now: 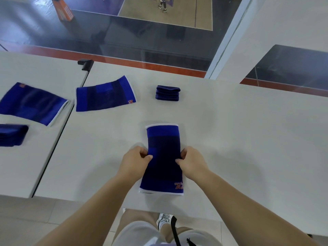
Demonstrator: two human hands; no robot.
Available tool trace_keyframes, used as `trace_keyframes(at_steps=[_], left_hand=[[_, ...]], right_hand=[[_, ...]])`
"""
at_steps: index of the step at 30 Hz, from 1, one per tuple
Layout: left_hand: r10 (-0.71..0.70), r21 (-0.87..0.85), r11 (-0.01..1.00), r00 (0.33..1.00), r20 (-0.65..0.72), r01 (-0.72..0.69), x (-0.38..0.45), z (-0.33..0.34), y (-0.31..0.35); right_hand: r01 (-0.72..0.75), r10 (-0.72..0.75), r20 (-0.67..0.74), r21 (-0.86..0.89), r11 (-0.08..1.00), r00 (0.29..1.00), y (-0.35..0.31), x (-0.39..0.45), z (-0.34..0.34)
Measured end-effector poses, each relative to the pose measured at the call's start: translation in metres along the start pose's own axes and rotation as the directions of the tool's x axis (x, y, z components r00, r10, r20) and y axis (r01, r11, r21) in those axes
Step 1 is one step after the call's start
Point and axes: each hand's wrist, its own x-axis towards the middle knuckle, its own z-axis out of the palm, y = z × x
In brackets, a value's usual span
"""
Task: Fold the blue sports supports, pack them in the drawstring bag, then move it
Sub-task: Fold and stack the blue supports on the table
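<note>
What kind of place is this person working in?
Probably a sports hall's upper viewing area: a glass barrier overlooks a marked wooden court below, where a player stands. White tables run along the glass.

White tables (pixel 230 130) under flat blue supports (pixel 104 94), folded stacks (pixel 167 93).

folded support (pixel 12 134) cut by left edge | logo (pixel 178 185) blurred

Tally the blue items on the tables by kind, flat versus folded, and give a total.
Flat blue supports: 3, one in both hands, one left of centre, one far left.
Folded blue bundles: 2, one at the back, one at the left edge.
Total: 5
</note>
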Motion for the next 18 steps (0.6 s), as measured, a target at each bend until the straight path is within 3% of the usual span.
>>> trace_keyframes(at_steps=[5, 10, 15, 18], left_hand=[[0.006, -0.161, 0.987, 1.0, -0.003, -0.007, -0.006, -0.007, 0.001], [0.054, -0.324, 0.945, 0.998, 0.025, -0.043, -0.011, -0.026, 0.013], [0.198, -0.237, 0.952, 0.98, -0.003, -0.193, -0.017, -0.035, 0.029], [0.257, -0.132, 0.958, 0.966, 0.001, -0.254, -0.021, -0.04, 0.035]], right_hand=[[0.0, 0.004, -0.016, 0.215, 0.977, 1.0, 0.002, -0.003, -0.004], [0.098, -0.096, -0.03, 0.525, 0.846, 0.995, 0.0, -0.012, -0.027], [0.248, -0.255, -0.053, 0.483, 0.839, 0.965, -0.01, -0.02, -0.044], [0.328, -0.315, -0.092, 0.317, 0.89, 0.945, -0.017, -0.024, -0.049]])
